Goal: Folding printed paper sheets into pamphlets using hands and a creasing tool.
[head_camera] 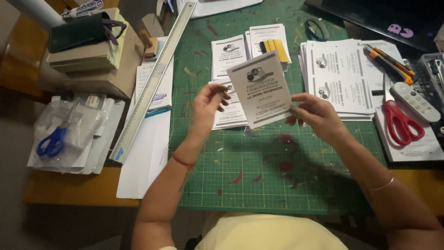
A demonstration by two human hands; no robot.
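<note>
Held card: a printed grey card (260, 95) with a round emblem at its top was held up, tilted, above the green cutting mat (259, 176), between the two hands.
Right hand: the right hand (318, 115) was clamped on the card's lower right corner, thumb on the face and fingers behind.
Left hand: the left hand (206, 109) hung just beside the card's left edge with its fingers curled loosely; whether a fingertip touched the card could not be told from this view.
Cut pieces: small stacks of trimmed white cards (227, 56) lay on the mat behind the hands, one stack under a black and yellow cutter (274, 46).
Uncut sheets: a thick pile of printed sheets (337, 78) sat to the right, well apart from the mat's centre.
Progress: judging by the piles, several cards seemed already cut, while the larger pile suggested most of the work was left.
Tools right: red-handled scissors (401, 121), two orange utility knives (388, 59) and a white remote (415, 102) lay past the sheets.
Tools left: a long metal ruler (152, 78) ran slantwise along the mat's left edge, over white paper (145, 157).
Surface edge: blue-handled scissors (52, 142) lay in a clear bag at the far left of the surface.
</note>
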